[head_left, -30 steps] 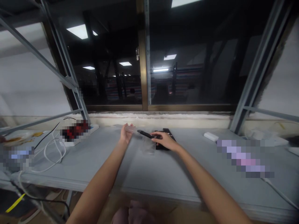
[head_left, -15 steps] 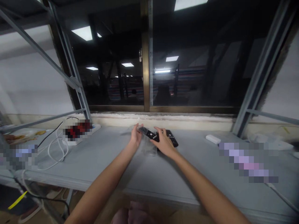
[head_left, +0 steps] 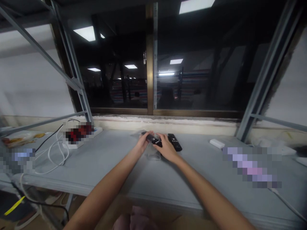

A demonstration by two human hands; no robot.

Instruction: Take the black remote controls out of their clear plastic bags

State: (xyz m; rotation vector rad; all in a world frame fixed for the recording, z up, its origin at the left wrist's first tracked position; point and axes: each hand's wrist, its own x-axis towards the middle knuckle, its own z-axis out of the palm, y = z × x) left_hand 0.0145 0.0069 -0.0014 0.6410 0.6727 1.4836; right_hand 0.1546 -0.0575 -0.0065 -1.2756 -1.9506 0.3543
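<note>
A black remote control (head_left: 156,141) with pale buttons slants between my hands above the table. My left hand (head_left: 144,142) is closed around its upper left end, where clear plastic shows about it. My right hand (head_left: 167,149) grips the lower right end, thumb on the near side and fingers over the far side. Under and beside the hands, a crumpled clear plastic bag (head_left: 153,156) rests on the tabletop. A second black remote control (head_left: 176,144) lies just right of my right hand, its left part hidden behind the fingers.
The grey table (head_left: 100,169) stands against a window ledge, between metal uprights. At left, white cables (head_left: 49,156) loop beside a white power strip (head_left: 98,131). On the right are a small white block (head_left: 217,143) and a blurred-out object (head_left: 249,167) with a cable.
My left hand has moved slightly right and its fingers now cover more of the remote control. The remote has shifted a little lower. The second remote stays where it was.
</note>
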